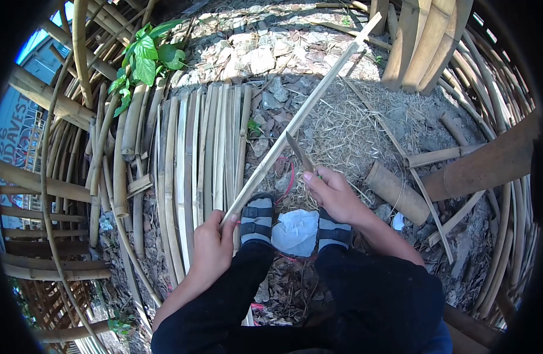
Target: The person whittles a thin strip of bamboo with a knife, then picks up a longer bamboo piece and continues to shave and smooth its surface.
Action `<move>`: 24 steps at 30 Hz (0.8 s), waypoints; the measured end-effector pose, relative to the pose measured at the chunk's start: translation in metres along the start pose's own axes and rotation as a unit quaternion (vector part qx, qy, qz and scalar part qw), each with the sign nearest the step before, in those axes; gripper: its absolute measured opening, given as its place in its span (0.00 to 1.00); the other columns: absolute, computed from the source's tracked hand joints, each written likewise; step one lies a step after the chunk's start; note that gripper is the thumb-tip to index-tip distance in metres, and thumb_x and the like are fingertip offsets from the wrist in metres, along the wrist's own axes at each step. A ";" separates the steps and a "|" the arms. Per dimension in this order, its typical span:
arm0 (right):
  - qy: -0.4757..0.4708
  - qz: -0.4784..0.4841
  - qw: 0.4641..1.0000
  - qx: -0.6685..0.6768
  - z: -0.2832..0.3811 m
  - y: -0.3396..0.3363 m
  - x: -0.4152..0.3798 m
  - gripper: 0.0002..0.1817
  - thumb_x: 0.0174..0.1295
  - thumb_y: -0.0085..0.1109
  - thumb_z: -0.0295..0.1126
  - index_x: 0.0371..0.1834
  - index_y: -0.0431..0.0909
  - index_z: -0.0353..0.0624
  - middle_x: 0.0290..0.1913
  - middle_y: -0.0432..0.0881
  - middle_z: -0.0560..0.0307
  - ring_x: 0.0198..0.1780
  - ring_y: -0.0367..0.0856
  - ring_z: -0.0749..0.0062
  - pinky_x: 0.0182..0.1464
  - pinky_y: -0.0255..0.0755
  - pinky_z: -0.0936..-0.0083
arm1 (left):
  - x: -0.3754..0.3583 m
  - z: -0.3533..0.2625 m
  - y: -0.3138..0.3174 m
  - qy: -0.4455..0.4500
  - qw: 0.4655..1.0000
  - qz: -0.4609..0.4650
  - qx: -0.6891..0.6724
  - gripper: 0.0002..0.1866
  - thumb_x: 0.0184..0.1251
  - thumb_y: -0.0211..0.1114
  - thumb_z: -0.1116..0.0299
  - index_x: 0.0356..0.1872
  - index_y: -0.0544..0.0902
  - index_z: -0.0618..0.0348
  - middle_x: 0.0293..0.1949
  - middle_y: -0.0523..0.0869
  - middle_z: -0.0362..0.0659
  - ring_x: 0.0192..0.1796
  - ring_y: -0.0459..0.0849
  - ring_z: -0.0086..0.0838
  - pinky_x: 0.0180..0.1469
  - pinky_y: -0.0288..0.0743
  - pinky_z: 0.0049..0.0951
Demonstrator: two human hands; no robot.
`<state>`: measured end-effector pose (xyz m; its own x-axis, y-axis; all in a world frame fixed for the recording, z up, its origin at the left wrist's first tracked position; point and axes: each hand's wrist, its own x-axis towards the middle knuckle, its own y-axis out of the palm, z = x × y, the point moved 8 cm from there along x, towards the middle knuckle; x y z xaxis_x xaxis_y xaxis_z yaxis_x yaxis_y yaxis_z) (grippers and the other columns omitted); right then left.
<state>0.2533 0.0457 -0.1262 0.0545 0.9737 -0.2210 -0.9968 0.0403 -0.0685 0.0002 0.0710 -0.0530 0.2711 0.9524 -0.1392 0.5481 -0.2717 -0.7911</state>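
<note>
A long, pale bamboo strip (318, 94) slants from my lap side up to the far right. My left hand (213, 241) is closed round its near end. In my right hand (331, 192) is a knife (298, 152), its handle mostly hidden by the fingers. The blade points up and away, its tip right at the strip's edge about midway along. Between my sandalled feet lies a crumpled pale plastic bag (295, 231). Thin shavings (348, 135) cover the ground beyond my right hand.
Split bamboo strips (203, 147) lie side by side on the left. A short bamboo piece (396, 192) rests on the right, near a thick bamboo pole (484, 162). Wide bamboo slats (422, 47) stand at the far right. A leafy plant (146, 59) grows at the far left.
</note>
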 end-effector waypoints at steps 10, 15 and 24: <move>-0.048 0.128 0.974 0.179 -0.020 0.062 -0.003 0.22 0.79 0.47 0.47 0.38 0.78 0.39 0.21 0.68 0.68 0.25 0.67 0.86 0.28 0.62 0.82 | 0.006 0.025 0.016 -0.051 0.993 0.026 -0.102 0.20 0.79 0.57 0.60 0.31 0.80 0.68 0.14 0.74 0.43 0.17 0.69 0.22 0.22 0.62 0.34; -0.018 0.171 0.985 0.030 -0.031 0.085 -0.005 0.28 0.78 0.44 0.54 0.33 0.79 0.39 0.20 0.73 0.62 0.24 0.71 0.79 0.30 0.66 0.75 | 0.008 0.023 0.019 -0.047 0.987 0.019 -0.150 0.22 0.80 0.55 0.59 0.29 0.80 0.68 0.16 0.74 0.40 0.20 0.70 0.20 0.24 0.64 0.30; -0.042 0.176 0.983 -0.027 -0.005 0.092 -0.009 0.29 0.76 0.48 0.54 0.25 0.76 0.39 0.18 0.71 0.65 0.22 0.68 0.84 0.26 0.64 0.78 | 0.008 0.017 0.031 -0.059 0.976 0.061 -0.201 0.23 0.81 0.52 0.58 0.28 0.78 0.67 0.17 0.75 0.41 0.22 0.72 0.22 0.27 0.67 0.30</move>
<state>0.1615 0.0391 -0.1351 -0.3013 0.9401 -0.1596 -0.9482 -0.3131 -0.0545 0.0060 0.0720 -0.0890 0.2740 0.9122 -0.3048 0.7895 -0.3943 -0.4703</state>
